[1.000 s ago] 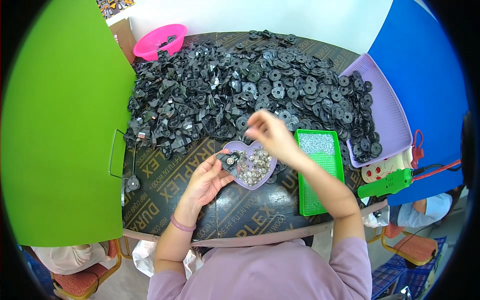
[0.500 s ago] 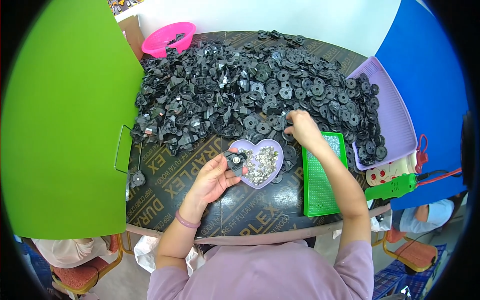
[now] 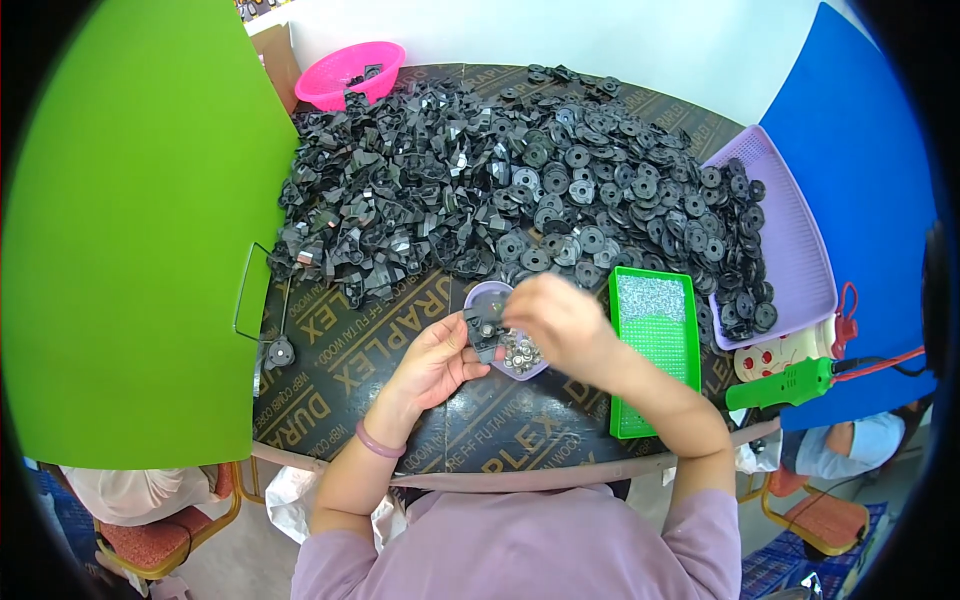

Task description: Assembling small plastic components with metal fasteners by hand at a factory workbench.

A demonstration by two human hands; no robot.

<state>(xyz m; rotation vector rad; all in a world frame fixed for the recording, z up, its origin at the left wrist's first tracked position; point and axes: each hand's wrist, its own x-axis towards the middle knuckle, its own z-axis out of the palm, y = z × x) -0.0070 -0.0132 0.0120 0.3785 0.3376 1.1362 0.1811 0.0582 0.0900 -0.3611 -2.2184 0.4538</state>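
My left hand (image 3: 436,358) is closed round a black plastic housing (image 3: 485,345), held over the near-left side of the purple heart-shaped bowl. Small shiny metal parts (image 3: 521,352) lie in that bowl (image 3: 472,293). Just right of the housing is my right hand (image 3: 562,318), its fingers pinched and partly blurred. A smeared dark round disc (image 3: 490,305) shows at its fingertips, against the top of the housing. The hand hides much of the bowl's right side.
Black angular housings (image 3: 390,190) heap at the back left, black discs (image 3: 640,190) at the back right. Nearby are a green tray (image 3: 655,385) with tiny metal pieces, a purple basket (image 3: 795,235), a green power tool (image 3: 785,385), a pink basket (image 3: 325,75) and a wire stand (image 3: 280,350).
My right hand has come from the disc pile, left and nearer, to the housing, with a dark disc at its fingers. My left hand keeps holding the housing in nearly the same place.
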